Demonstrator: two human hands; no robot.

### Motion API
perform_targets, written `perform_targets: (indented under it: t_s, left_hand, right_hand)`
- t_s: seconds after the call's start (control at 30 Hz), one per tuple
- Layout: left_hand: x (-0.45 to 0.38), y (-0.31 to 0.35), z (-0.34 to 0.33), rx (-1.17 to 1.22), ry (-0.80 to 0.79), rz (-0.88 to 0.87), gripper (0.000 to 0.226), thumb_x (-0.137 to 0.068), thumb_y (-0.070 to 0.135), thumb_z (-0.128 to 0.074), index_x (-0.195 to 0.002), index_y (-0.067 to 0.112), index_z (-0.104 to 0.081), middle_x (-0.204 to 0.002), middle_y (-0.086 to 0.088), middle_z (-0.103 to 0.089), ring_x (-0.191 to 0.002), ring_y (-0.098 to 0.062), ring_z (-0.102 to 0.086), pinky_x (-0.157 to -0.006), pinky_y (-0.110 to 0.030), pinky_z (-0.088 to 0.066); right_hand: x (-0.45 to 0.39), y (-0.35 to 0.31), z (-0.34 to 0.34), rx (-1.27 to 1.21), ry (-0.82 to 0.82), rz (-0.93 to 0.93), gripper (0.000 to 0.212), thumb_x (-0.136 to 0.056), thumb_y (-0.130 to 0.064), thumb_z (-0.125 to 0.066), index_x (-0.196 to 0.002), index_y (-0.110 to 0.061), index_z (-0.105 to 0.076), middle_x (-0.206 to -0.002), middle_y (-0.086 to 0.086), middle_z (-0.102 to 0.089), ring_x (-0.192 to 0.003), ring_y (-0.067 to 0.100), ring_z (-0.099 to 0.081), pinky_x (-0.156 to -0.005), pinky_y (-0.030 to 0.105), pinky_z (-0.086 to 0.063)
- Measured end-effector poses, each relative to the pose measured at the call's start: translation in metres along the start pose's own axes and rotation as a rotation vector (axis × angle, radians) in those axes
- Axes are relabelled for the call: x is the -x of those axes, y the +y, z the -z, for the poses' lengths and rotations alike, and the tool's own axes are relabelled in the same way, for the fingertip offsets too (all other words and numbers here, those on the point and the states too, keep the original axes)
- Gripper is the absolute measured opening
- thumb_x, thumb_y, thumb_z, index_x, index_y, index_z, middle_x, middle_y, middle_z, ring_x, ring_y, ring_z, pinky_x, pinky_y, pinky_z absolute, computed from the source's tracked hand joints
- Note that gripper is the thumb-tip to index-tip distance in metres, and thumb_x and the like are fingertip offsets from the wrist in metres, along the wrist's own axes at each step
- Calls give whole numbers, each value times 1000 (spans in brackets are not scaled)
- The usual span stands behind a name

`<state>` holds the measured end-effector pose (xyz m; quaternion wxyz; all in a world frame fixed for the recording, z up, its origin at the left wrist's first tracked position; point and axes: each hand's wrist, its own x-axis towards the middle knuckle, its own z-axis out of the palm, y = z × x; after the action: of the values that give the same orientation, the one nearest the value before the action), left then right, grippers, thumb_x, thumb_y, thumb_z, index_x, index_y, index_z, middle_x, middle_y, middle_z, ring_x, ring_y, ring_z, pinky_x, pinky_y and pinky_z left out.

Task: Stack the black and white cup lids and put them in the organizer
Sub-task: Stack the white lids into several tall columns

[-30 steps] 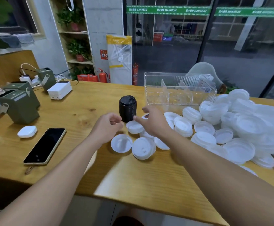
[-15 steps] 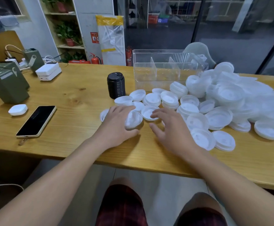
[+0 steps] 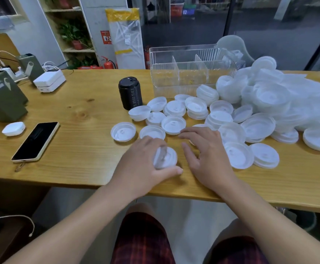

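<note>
Several loose white cup lids (image 3: 173,124) lie scattered across the wooden table (image 3: 79,149), with a big heap of white lids (image 3: 269,96) at the right. A tall stack of black lids (image 3: 130,93) stands upright left of the clear divided organizer (image 3: 189,73). My left hand (image 3: 146,164) grips a white lid (image 3: 165,158) near the table's front edge. Just right of it, my right hand (image 3: 204,155) rests palm down, fingers spread, touching the lids in front of it.
A phone (image 3: 35,141) and a small white case (image 3: 13,129) lie at the left, behind them green boxes (image 3: 3,100) and a white charger (image 3: 49,82) with cables. The table's front edge runs just below my wrists.
The camera tilted down. My left hand has drawn a white lid toward the front edge and holds it. My right hand pulled back from near the black stack and sits beside the left.
</note>
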<state>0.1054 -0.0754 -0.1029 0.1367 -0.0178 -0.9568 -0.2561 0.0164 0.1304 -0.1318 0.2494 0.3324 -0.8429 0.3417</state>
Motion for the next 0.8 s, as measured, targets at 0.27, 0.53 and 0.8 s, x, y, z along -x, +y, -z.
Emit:
perform_targets:
  t_s: [0.27, 0.53, 0.8]
  left_hand:
    - [-3, 3, -28, -100, 32, 52, 88, -75, 96, -61, -131, 28, -57, -125, 14, -48, -120, -12, -45, -101, -29, -44]
    - [-13, -46, 8, -24, 122, -8, 25, -109, 23, -64, -133, 25, -70, -121, 19, -55, -116, -9, -51, -95, -15, -36]
    - [-34, -56, 11, 23, 84, -33, 10, -104, 21, -74, -100, 30, -74, -98, 26, -66, -105, -4, -56, -88, -25, -47]
  right_hand:
    - [3, -6, 3, -127, -103, -81, 20, -103, -23, -72, -121, -17, -76, -123, -8, -70, -98, 11, -64, -92, 38, -55]
    - [4, -6, 5, -130, -189, -87, 19, -105, -30, -69, -120, -20, -75, -123, -15, -68, -90, 4, -61, -80, 25, -53]
    - [4, -6, 7, -138, -195, -121, 21, -103, -31, -73, -122, -21, -75, -124, -15, -67, -91, 8, -65, -80, 25, -54]
